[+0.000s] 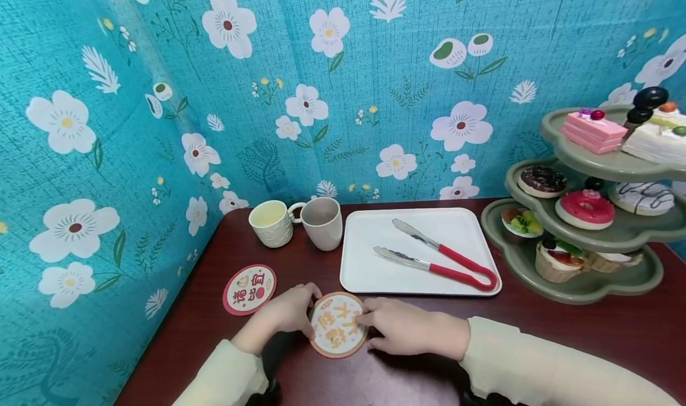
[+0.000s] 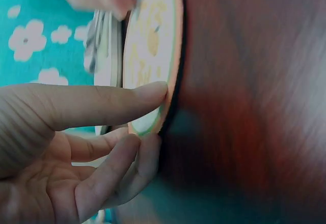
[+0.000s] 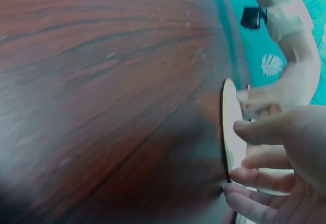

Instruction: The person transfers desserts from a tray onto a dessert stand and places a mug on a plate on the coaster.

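A round coaster [image 1: 336, 328] with an orange rim and orange characters lies on the dark wooden table in the head view. My left hand [image 1: 292, 309] holds its left side; in the left wrist view the thumb [image 2: 150, 95] rests over the edge of the coaster [image 2: 150, 46] and the fingertips meet its rim. From the other side my right hand [image 1: 402, 327] reaches in, a fingertip touching the coaster's right part. Loosely bent fingers [image 3: 260, 180] of that hand sit along the coaster in the right wrist view, not curled round it.
A red-rimmed coaster [image 1: 249, 290] lies left of the left hand. Behind stand a cream mug [image 1: 272, 230] and a grey mug [image 1: 323, 227]. Red-handled tongs [image 1: 461, 273] rest on a white tray [image 1: 364, 230]. At right, a green tiered stand [image 1: 576, 293] carries several cakes.
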Demonstrator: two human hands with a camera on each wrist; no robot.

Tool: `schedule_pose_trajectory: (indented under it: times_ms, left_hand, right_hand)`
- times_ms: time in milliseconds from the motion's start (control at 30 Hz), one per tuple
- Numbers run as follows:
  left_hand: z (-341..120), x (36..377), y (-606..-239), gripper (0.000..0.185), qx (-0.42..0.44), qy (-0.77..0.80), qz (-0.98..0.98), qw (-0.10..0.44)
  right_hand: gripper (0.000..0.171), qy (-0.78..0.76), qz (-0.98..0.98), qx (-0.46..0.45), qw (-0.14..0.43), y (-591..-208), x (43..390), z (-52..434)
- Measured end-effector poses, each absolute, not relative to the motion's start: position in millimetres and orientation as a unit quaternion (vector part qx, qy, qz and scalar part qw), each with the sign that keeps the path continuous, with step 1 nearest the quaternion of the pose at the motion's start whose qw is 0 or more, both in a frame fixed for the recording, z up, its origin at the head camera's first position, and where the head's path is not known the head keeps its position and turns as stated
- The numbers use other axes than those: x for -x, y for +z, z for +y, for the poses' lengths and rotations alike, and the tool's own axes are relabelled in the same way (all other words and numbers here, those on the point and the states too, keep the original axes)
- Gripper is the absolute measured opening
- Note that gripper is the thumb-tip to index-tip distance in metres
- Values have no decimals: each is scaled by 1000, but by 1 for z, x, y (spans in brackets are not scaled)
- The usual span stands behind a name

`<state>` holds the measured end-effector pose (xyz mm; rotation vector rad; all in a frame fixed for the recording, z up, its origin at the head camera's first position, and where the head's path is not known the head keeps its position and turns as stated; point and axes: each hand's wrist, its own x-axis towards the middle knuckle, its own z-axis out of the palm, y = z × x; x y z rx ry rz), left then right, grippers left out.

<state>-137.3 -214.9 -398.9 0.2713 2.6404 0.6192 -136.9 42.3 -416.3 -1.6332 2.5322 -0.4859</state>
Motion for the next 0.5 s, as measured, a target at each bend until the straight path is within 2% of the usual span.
schedule_pose_trajectory:
  times_ms: [233, 500]
  left_hand:
    - [-198, 125, -400, 75, -131, 246, 939, 203]
    - [-189, 118, -403, 83, -161, 251, 933, 201]
  right_hand:
    - [55, -180, 859, 474, 68, -420, 142, 62]
    - [48, -232, 859, 435, 133, -419, 147, 73]
